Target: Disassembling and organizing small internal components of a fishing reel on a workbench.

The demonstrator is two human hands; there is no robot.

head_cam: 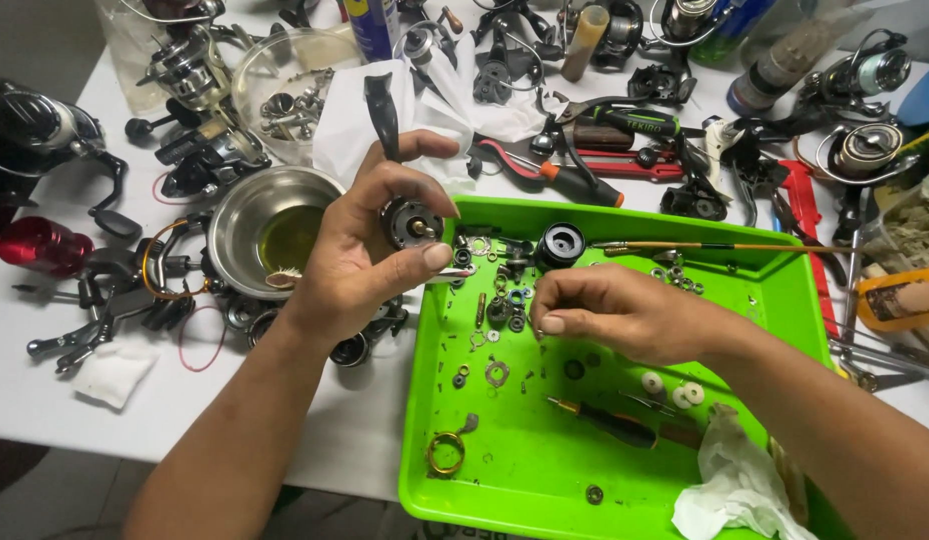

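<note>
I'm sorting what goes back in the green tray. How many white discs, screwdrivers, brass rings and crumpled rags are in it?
White discs: 3
Screwdrivers: 1
Brass rings: 1
Crumpled rags: 1
Total: 6, all in the green tray.

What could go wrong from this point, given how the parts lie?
The left hand holds the reel body over the green tray's edge; a loose piece might drop outside it. The right hand picks among small washers that may scatter. The oil bowl sits near the left wrist and might be knocked.
</note>
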